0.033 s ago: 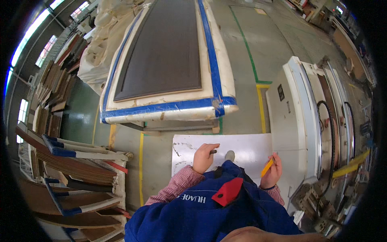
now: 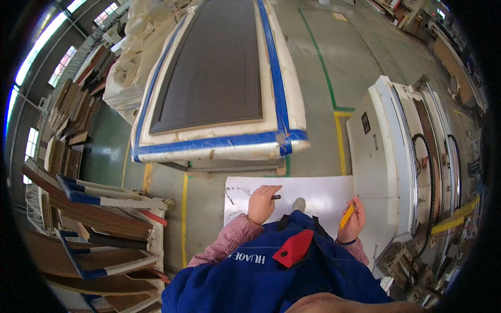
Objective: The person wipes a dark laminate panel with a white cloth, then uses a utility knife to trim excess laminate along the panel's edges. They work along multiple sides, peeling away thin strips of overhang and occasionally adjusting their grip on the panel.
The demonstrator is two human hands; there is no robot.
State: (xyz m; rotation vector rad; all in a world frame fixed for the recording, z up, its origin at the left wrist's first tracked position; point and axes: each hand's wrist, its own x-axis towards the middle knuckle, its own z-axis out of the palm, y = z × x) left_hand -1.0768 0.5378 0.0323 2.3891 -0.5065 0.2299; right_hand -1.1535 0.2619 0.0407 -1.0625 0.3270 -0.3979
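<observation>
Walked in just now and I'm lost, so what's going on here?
The person's left hand holds a small dark object, too small to identify, and the right hand holds a slim yellow tool. Both hands are apart from the dark panel, which lies on the white-covered table ahead. A rack bearing brown boards stands to the left.

A short dark stick [image 2: 276, 197] sits just below the centre of the frame, held in the left hand [image 2: 261, 204]; only its blunt end shows, pointing right and lying nearly level. A slim, straight yellow stick [image 2: 346, 216] is at the lower right of centre, gripped by the right hand [image 2: 355, 221], tilted, with its lower end to the left. Their exact kinds cannot be told.
</observation>
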